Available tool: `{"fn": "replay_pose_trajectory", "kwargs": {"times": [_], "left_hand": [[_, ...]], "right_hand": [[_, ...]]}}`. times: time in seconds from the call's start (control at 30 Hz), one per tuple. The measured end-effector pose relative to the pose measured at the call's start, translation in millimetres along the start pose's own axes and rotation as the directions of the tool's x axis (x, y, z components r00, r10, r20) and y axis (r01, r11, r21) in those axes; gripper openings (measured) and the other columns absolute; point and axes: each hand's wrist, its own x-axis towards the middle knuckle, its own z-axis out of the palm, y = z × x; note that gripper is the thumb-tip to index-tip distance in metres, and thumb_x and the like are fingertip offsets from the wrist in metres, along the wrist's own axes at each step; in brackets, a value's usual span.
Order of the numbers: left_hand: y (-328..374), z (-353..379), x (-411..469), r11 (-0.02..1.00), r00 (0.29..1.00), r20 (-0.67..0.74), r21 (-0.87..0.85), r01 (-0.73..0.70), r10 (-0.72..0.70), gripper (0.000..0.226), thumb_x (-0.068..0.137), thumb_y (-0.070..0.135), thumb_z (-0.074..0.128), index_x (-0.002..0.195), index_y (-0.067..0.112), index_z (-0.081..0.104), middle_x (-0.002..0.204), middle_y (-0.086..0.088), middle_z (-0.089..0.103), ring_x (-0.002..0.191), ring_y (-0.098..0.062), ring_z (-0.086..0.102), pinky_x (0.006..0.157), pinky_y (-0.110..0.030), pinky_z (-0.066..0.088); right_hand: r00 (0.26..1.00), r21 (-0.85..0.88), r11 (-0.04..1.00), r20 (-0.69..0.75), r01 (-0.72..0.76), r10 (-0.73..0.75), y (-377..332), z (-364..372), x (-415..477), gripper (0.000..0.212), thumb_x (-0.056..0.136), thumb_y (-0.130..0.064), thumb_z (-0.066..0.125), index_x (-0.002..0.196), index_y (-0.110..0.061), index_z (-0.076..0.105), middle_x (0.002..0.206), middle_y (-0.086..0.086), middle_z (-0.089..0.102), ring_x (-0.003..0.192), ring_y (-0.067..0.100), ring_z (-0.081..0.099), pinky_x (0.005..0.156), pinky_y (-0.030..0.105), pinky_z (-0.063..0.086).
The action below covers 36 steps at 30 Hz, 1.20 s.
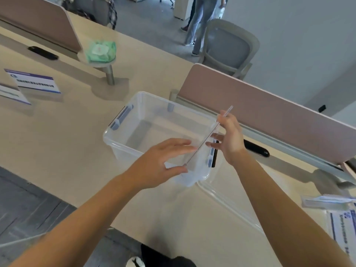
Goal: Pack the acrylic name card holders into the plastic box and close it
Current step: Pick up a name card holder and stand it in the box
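Note:
A clear plastic box (pixel 123 139) with blue-grey latches stands open in the middle of the beige desk. Over its near right corner I hold a clear acrylic card holder (pixel 207 138), seen edge-on as a thin line. My left hand (pixel 163 162) holds its lower end between thumb and fingers. My right hand (pixel 229 137) grips its upper part, fingers spread against the sheet. Two more card holders with purple-and-white cards (pixel 36 83) stand at the far left. Further holders and a card (pixel 335 204) lie at the right edge. The clear lid (pixel 231 205) lies flat on the desk beside the box.
A green tissue pack (pixel 101 51) sits on a small round stand behind the box. Pink desk dividers (pixel 269 110) run along the right and far left. A grey chair (pixel 229 47) and a standing person's legs (pixel 200 22) are beyond the desk. The desk's edge is near my body.

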Motion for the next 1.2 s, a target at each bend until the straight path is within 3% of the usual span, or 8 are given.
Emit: {"fn": "replay_pose_trajectory", "kwargs": {"times": [0.2, 0.43, 0.63, 0.77, 0.9, 1.0, 1.1, 1.2], "left_hand": [[-44, -15, 32, 0.995, 0.986, 0.167, 0.096, 0.001, -0.017, 0.047, 0.088, 0.037, 0.064, 0.133, 0.044, 0.050, 0.143, 0.014, 0.047, 0.121, -0.007, 0.053, 0.099, -0.032, 0.049], [-98, -45, 49, 0.992, 0.972, 0.227, 0.118, 0.037, -0.063, 0.041, 0.088, 0.038, 0.065, 0.128, 0.043, 0.055, 0.141, 0.018, 0.047, 0.125, 0.000, 0.049, 0.101, -0.025, 0.045], [-152, -83, 42, 0.985, 0.948, 0.270, 0.001, 0.172, -0.166, 0.079, 0.075, 0.044, 0.078, 0.135, 0.062, 0.030, 0.143, 0.028, 0.037, 0.134, 0.001, 0.037, 0.112, -0.028, 0.034], [-207, -120, 39, 0.947, 0.955, 0.081, 0.175, 0.269, -0.286, 0.080, 0.072, 0.054, 0.076, 0.140, 0.043, 0.037, 0.150, 0.005, 0.031, 0.139, -0.016, 0.020, 0.110, -0.033, 0.028], [-251, -136, 38, 0.871, 0.871, 0.147, 0.240, 0.428, -0.468, 0.080, 0.078, 0.039, 0.075, 0.146, 0.032, 0.034, 0.157, 0.002, 0.017, 0.141, -0.024, 0.010, 0.111, -0.039, 0.032], [-266, -135, 34, 0.852, 0.835, 0.175, 0.155, 0.500, -0.522, 0.074, 0.079, 0.030, 0.066, 0.145, 0.038, 0.033, 0.153, 0.005, 0.031, 0.140, -0.026, 0.023, 0.109, -0.035, 0.030], [-264, -133, 31, 0.807, 0.800, 0.176, -0.045, 0.589, -0.574, 0.072, 0.073, 0.029, 0.053, 0.137, 0.055, 0.035, 0.131, 0.004, 0.054, 0.116, -0.041, 0.051, 0.093, -0.046, 0.051], [-265, -132, 30, 0.812, 0.811, 0.162, -0.079, 0.579, -0.563, 0.071, 0.072, 0.028, 0.050, 0.131, 0.065, 0.034, 0.119, 0.014, 0.055, 0.104, -0.044, 0.056, 0.083, -0.049, 0.055]], "right_hand": [[0.994, -0.002, 0.998, 0.096, -0.058, 0.058, 19, 22, 61, 0.064, 0.078, -0.046, 0.056, 0.140, -0.034, 0.047, 0.133, -0.002, 0.051, 0.096, 0.027, 0.060, 0.064, 0.035, 0.057], [0.985, -0.004, 0.995, 0.140, -0.104, 0.103, 40, 55, 101, 0.068, 0.075, -0.053, 0.063, 0.138, -0.037, 0.047, 0.133, 0.000, 0.053, 0.101, 0.029, 0.059, 0.076, 0.044, 0.057], [0.995, 0.036, 0.994, 0.026, -0.102, 0.101, 47, 93, 104, 0.037, 0.080, -0.037, 0.061, 0.116, -0.045, 0.061, 0.130, 0.007, 0.055, 0.098, 0.032, 0.057, 0.071, 0.042, 0.059], [0.995, 0.060, 0.993, -0.033, -0.097, 0.099, 50, 122, 97, 0.045, 0.079, -0.030, 0.058, 0.124, -0.034, 0.059, 0.113, 0.004, 0.057, 0.093, 0.032, 0.053, 0.074, 0.046, 0.056], [0.995, -0.047, 0.995, -0.051, -0.084, 0.081, 55, 149, 100, 0.052, 0.075, -0.032, 0.060, 0.128, -0.033, 0.057, 0.110, 0.006, 0.055, 0.097, 0.033, 0.056, 0.073, 0.048, 0.057], [0.996, -0.142, 0.986, -0.045, -0.089, 0.083, 62, 167, 112, 0.062, 0.067, -0.040, 0.066, 0.129, -0.037, 0.059, 0.124, 0.008, 0.055, 0.104, 0.033, 0.058, 0.083, 0.057, 0.058], [0.994, -0.175, 0.979, -0.005, -0.110, 0.111, 72, 182, 132, 0.056, 0.067, -0.037, 0.067, 0.123, -0.045, 0.060, 0.139, 0.008, 0.052, 0.111, 0.027, 0.060, 0.079, 0.045, 0.060], [0.984, -0.204, 0.967, 0.050, -0.155, 0.168, 95, 191, 151, 0.061, 0.066, -0.032, 0.066, 0.125, -0.044, 0.059, 0.141, -0.001, 0.050, 0.105, 0.017, 0.061, 0.079, 0.041, 0.055]]}}
